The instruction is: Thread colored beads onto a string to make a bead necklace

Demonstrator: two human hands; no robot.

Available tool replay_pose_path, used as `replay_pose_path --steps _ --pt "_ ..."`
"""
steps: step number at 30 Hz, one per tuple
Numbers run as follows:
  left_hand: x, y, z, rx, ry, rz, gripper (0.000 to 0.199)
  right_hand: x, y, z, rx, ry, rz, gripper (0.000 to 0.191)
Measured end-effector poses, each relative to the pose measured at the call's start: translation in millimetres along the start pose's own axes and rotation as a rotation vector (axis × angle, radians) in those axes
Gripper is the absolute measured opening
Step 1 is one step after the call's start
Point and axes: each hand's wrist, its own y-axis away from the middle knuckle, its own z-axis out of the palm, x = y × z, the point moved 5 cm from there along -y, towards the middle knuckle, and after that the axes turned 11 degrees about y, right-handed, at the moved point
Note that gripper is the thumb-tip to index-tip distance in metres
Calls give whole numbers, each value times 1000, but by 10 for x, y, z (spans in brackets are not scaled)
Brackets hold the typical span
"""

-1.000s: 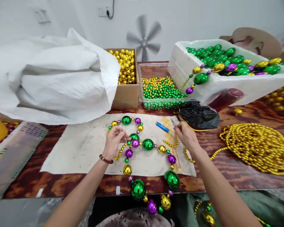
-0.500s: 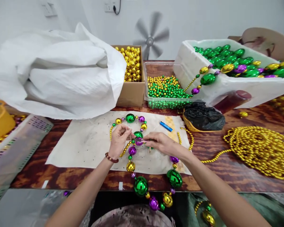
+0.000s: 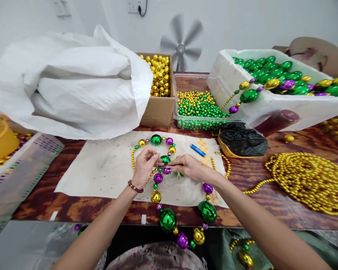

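My left hand [image 3: 146, 162] pinches a white string [image 3: 154, 150] that rises from between its thumb and fingers. Facing it, my right hand [image 3: 187, 165] is closed around a thin, slender tool [image 3: 166, 167] that points toward the left fingertips; its exact kind is unclear. Under both hands runs a bead necklace of green, purple and gold balls. A large green bead [image 3: 166, 159] and a purple bead [image 3: 158, 177] sit by the fingertips. One loop of the necklace lies on the white cloth [image 3: 101, 168], and another hangs over the table edge with a big green bead [image 3: 167, 219].
A blue lighter-like object [image 3: 198, 150] lies on the cloth. Behind stand a cardboard box [image 3: 157, 110], a clear bin of small beads [image 3: 186, 122] and a foam box [image 3: 231, 75]. Gold bead strands [image 3: 307, 182] are heaped right, near a basket with a black bag [image 3: 242, 140].
My hands stay close together, the right one slightly nearer the left. The tool shows less between them now. The whole view has shifted slightly.
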Motion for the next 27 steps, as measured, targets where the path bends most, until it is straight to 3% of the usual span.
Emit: replay_pose_path --steps 12,27 --pt "-17 24 35 9 -14 6 32 72 -6 37 18 -103 49 23" --pt "-107 -1 -12 37 -68 -20 34 173 17 112 81 -6 29 22"
